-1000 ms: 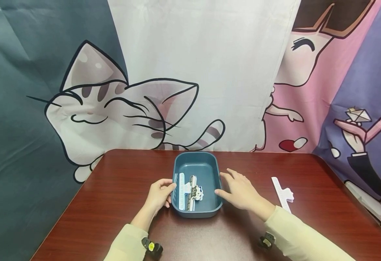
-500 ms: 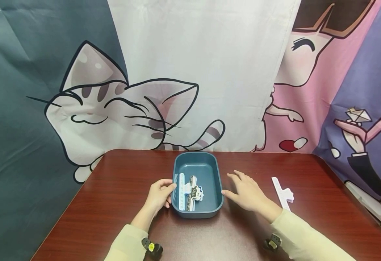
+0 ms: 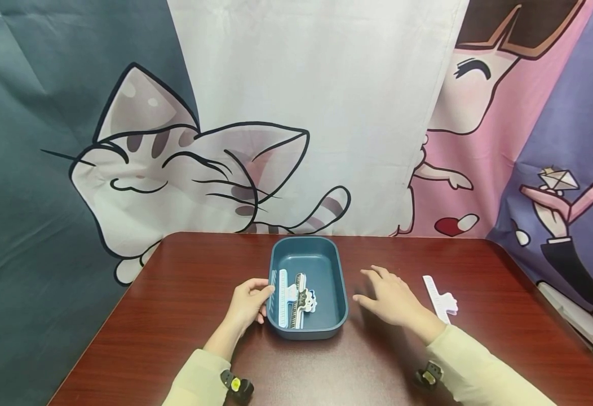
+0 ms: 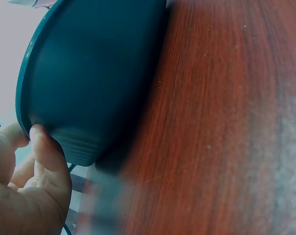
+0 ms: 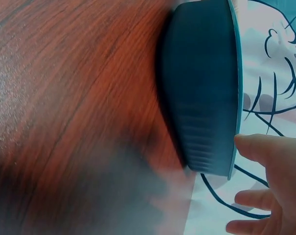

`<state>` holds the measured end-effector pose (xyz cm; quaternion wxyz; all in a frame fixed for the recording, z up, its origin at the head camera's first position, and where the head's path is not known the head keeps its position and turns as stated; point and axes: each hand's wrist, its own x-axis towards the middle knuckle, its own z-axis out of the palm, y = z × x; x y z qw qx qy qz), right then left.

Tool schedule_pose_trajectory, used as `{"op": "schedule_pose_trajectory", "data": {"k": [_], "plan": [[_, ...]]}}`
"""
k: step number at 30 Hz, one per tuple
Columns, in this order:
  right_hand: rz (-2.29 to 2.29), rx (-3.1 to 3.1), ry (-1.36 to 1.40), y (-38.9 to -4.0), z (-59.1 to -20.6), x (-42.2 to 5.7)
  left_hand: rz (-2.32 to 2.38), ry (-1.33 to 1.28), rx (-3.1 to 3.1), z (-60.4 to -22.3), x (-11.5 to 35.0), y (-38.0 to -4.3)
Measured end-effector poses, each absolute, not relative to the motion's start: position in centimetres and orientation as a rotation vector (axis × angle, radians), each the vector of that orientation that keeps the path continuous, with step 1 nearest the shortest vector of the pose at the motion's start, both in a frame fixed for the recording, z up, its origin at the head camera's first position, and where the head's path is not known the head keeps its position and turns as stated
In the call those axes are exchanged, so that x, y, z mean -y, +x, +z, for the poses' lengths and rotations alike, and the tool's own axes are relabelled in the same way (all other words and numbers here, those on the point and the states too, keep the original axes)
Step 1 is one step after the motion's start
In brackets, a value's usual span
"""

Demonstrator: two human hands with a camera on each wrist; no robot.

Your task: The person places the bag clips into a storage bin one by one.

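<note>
A dark blue-green plastic box (image 3: 308,334) with rounded corners stands on the table. My left hand (image 3: 246,301) pinches its left rim between thumb and fingers, seen closer in the left wrist view, where the hand (image 4: 37,181) is at the rim. Inside, toward the left wall, lie a white long-jawed clip (image 3: 283,307) and, beside it, a dark-patterned clip (image 3: 296,310) with pale decorated grips. To the right of the box hovers my right hand (image 3: 390,301), fingers spread and holding nothing. A white ruler-shaped clip (image 3: 441,301) lies beyond it, its near end hidden by the arm.
The reddish-brown wooden table (image 3: 200,259) runs back to a hanging cloth (image 3: 377,113) printed with cartoon figures. A small dark camera (image 3: 238,386) is strapped to the left wrist, and another camera (image 3: 429,375) to the right.
My right hand has moved from the box's right rim to the right, away from it. The left hand and the box stay where they were.
</note>
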<state>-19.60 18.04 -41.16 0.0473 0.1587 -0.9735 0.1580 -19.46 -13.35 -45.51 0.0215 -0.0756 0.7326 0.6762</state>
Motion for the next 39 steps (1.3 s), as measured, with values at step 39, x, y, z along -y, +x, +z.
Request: {"op": "schedule_pose_trajectory", "data": {"k": [39], "plan": [[0.455, 3.096, 0.474, -20.1, -40.7, -21.9, 2.093, -0.233, -2.276, -45.5, 13.3, -19.4]]}}
